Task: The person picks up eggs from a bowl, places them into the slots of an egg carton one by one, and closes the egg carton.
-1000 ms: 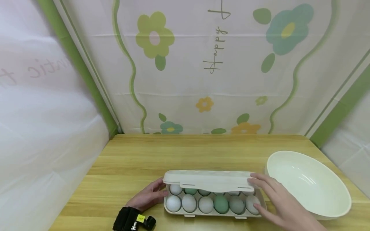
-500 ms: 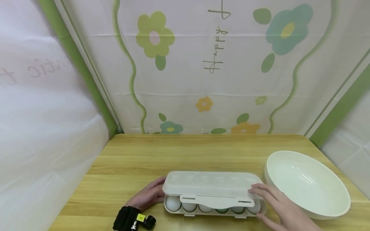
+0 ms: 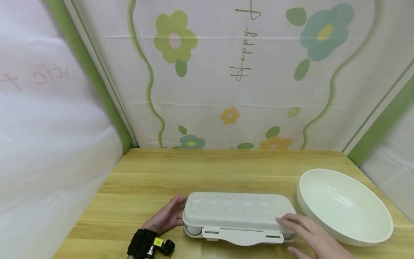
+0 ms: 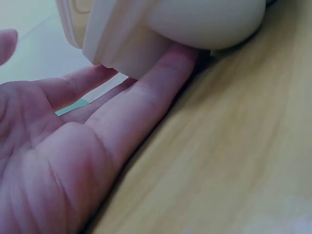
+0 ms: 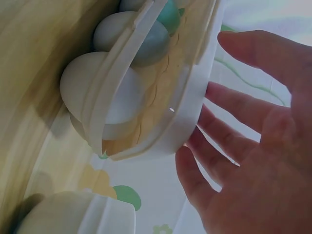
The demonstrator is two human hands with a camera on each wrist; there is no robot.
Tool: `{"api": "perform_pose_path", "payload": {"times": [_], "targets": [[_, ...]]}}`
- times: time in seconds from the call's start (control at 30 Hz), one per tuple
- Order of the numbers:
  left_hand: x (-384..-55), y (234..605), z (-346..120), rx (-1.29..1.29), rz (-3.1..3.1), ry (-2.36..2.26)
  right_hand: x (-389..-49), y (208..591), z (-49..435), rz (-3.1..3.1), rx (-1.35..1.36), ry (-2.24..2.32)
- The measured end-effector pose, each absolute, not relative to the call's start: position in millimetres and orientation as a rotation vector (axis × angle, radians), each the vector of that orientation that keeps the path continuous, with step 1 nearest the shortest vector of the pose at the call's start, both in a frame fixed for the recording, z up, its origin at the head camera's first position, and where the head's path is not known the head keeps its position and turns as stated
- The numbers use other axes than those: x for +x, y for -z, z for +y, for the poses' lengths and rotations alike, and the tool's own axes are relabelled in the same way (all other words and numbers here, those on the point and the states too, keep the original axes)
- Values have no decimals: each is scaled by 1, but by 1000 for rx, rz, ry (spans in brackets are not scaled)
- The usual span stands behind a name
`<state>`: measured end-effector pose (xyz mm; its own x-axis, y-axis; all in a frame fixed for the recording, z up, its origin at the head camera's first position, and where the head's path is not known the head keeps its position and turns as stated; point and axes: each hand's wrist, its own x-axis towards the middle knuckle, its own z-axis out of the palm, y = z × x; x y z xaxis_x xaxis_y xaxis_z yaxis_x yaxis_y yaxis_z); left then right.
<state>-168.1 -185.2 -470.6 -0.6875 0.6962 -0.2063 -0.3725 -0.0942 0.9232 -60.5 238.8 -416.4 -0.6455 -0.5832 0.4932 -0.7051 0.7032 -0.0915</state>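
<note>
A pale plastic egg carton lies near the front of the table with its lid lowered almost onto the base. A white egg shows in the gap at its left front corner. In the right wrist view, several white and green eggs sit in the base, beneath the tilted lid. My right hand rests its extended fingertips on the lid's right front part. At the carton's left end, my left hand touches the side with fairly straight fingers; some fingertips are hidden beneath or behind it.
A large white oval bowl stands just right of the carton, close to my right hand. The wooden table reaches back to a flower-printed cloth wall. A black strap with a small camera wraps my left wrist.
The carton's lid has swung down toward the front, covering the eggs that were in sight. My right hand has followed it down, while my left hand has stayed at the left end.
</note>
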Motion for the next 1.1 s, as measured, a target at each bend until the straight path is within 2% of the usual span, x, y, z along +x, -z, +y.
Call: {"api": "perform_pose_path", "payload": {"times": [0.5,1.1], "targets": [[-168,476,-182,389,1562,-1827,-56,426,237,-2590,900,-450],[-167,478,-185,383,1576,-1818,-60,435,240,-2599,966,-466]]}}
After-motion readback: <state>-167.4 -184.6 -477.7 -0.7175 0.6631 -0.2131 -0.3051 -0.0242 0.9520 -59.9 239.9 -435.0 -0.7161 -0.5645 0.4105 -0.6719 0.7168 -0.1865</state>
